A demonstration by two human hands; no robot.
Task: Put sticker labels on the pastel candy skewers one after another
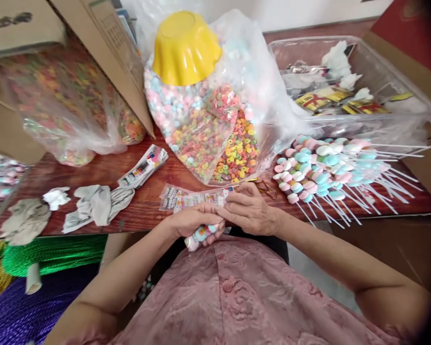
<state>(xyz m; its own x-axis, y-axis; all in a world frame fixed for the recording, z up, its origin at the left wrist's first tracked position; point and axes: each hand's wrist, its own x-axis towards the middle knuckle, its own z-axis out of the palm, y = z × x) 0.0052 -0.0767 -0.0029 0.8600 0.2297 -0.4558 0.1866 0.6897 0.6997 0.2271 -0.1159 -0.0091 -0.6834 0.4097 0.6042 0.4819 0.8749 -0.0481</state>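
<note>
My left hand (197, 220) is wrapped around a clear printed candy packet (202, 233) with pastel sweets inside, just over the table's front edge. My right hand (249, 211) meets it from the right, fingers bent and pressed together at the left thumb. What those fingers pinch is hidden. Flat printed clear bags (172, 197) lie on the table just beyond both hands. A few thin gold twist ties (267, 188) rest to the right of my right hand.
Marshmallow sticks (323, 167) are piled at right, before a clear plastic bin (359, 115). A yellow bowl (187, 48) sits upside down on a big candy bag (201, 129). At left are stacked printed wrappers (143, 167), crumpled gloves (100, 203) and a cardboard box (107, 52).
</note>
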